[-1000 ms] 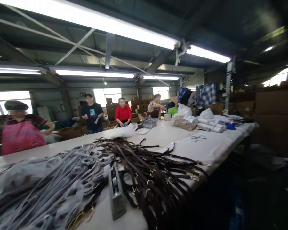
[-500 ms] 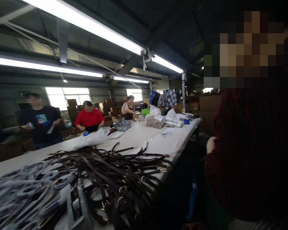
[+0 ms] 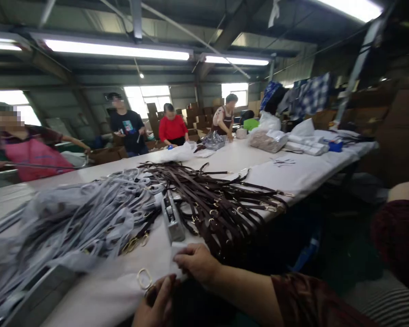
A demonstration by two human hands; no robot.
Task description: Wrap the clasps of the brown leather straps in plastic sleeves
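Observation:
At the table's near edge my left hand (image 3: 155, 304) is closed in a pinch round the dark end of a strap, and a gold oval clasp (image 3: 144, 279) sticks out beside its fingers. Just up and right of it, my right hand (image 3: 199, 263) pinches a thin white sheet (image 3: 177, 254), whether paper or film I cannot tell. The fingers of both hands nearly meet. Beyond them lies a pile of dark brown straps (image 3: 204, 200) with gold buckles. Left of that is a heap of grey wrapped straps (image 3: 98, 213). A grey tape dispenser (image 3: 173, 220) stands between the piles.
A second grey, blurred box-like tool (image 3: 37, 295) sits at the lower left. Several co-workers stand along the far side of the white table (image 3: 225, 159). Bagged goods (image 3: 267, 138) lie at the back right. Another person's dark red sleeve (image 3: 398, 240) is close at the right.
My view has swung down and left. Both my hands have come into view at the bottom, holding the strap end and the white sheet. A co-worker in a pink apron now shows at the left.

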